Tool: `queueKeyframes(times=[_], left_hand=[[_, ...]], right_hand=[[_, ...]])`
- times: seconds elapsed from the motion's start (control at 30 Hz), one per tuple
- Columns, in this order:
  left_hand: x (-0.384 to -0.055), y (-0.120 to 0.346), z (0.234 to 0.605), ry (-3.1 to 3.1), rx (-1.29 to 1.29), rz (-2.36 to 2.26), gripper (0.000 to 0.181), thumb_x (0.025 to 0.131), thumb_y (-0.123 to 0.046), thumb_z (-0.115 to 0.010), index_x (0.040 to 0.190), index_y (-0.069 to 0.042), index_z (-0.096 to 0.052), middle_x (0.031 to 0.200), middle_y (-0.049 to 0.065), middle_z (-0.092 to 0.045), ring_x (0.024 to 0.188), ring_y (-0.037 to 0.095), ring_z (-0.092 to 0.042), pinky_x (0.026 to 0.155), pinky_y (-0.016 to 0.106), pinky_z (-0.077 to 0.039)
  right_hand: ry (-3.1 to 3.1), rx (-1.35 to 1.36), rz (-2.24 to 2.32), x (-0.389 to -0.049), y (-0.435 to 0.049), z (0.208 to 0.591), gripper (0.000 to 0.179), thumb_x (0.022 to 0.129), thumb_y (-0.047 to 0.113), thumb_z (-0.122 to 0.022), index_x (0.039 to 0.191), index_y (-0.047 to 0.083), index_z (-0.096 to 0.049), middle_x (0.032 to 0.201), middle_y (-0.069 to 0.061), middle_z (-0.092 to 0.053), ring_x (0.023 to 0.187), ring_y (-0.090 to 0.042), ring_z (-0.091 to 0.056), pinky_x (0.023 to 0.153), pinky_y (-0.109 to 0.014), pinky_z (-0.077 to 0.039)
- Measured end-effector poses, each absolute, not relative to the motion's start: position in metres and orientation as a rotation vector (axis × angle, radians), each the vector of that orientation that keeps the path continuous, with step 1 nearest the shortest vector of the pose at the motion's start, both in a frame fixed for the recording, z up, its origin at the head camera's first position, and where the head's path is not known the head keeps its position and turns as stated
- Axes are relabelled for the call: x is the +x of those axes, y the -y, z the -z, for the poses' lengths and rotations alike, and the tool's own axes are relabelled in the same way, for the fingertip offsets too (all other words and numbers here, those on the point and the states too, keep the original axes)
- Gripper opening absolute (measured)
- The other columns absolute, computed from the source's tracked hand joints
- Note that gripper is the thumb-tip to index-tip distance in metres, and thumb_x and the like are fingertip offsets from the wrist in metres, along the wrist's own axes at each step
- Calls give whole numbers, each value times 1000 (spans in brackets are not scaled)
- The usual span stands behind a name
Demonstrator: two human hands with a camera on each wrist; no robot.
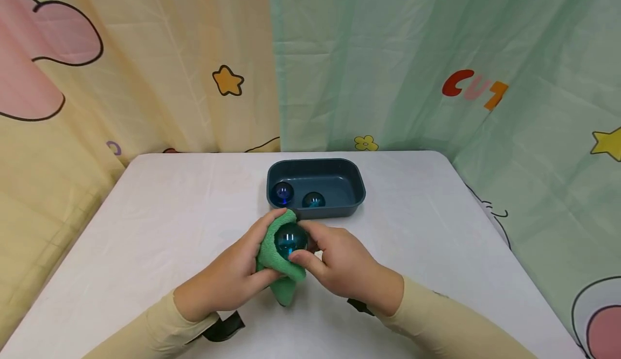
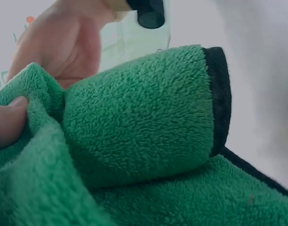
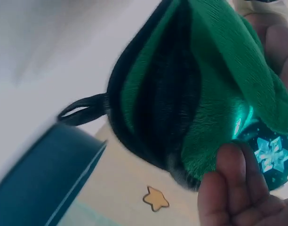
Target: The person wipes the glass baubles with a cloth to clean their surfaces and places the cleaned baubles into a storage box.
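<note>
Between my hands sits a clear teal glass ball [image 1: 290, 238], with a pale snowflake shape showing on it in the right wrist view. A green fluffy cloth [image 1: 269, 251] with a dark border wraps around its left side. My left hand [image 1: 237, 267] grips the cloth around the ball, thumb in front. My right hand [image 1: 342, 259] pinches the ball from the right, thumb on the near side and fingers behind. In the left wrist view, the folded cloth [image 2: 139, 117] hides the ball. A dark hanging loop [image 3: 83, 109] sticks out from the cloth's edge.
Just beyond my hands stands a dark blue-grey rectangular tub [image 1: 339, 211]. It holds a deep blue ball [image 1: 282, 192] and a teal ball [image 1: 314, 200] in its left half. A white-covered table [image 1: 194, 186] lies beneath, with printed curtains [image 1: 388, 52] behind it.
</note>
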State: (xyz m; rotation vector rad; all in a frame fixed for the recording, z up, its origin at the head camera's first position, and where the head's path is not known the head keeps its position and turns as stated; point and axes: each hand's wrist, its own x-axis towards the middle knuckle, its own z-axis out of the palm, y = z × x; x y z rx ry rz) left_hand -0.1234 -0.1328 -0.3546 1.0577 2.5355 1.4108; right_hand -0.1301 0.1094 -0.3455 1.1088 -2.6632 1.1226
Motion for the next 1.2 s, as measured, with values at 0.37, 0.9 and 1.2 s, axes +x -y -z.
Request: queueKeyframes(times=[0.37,0.9,1.2], left_hand=[[-125,135,352,-2431,1065,-1518,86,101,-13,-72,167,-19,-19,157,6,-49,131,16,-59,113,23,-46],[-132,135,352,-2424,1019,-1572,89,98,-10,-75,167,-20,-20,154,6,-51,129,17,-59,110,24,-48],[-130,134,351,-2391,1020,-1557,86,100,-14,-74,167,-20,-20,155,5,-50,129,16,-60,111,22,-47]], right_hand=[[2528,1305,-702,-136,-115,347,61,99,16,-74,150,-1,-45,113,-6,-78,97,-14,-74,88,-29,-61],[2644,1197,-966,-133,-109,345,58,107,18,-61,158,3,-37,130,-7,-71,111,-16,-71,95,-32,-60],[2485,1301,-631,-138,-114,348,63,100,19,-73,152,0,-43,105,-5,-78,94,-16,-75,87,-30,-61]])
